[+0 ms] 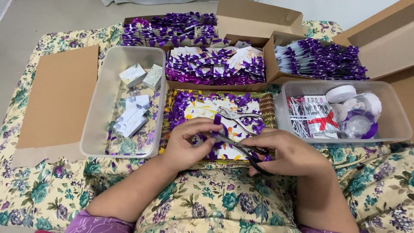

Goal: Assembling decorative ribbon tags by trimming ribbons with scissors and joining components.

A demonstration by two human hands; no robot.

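We sit over a floral cloth [39, 190] that covers the whole work surface. At its far edge cardboard boxes [241, 82] stand packed with purple ribbon bows [215, 64]. A clear plastic tub [97, 129] on our left holds small white gift boxes [133, 74], and another clear tub [396, 116] on our right holds tape rolls [340, 93] and a packet of twist ties [317, 118]. Between them lies a patterned tray [269, 103] strewn with ribbon scraps, a metal hole punch [237, 117] resting on it. Our right hand [293, 151] is clenched around black-handled scissors [248, 152]. Our left hand [189, 144] pinches a short purple ribbon piece [218, 120] over the tray, just beside the blades.
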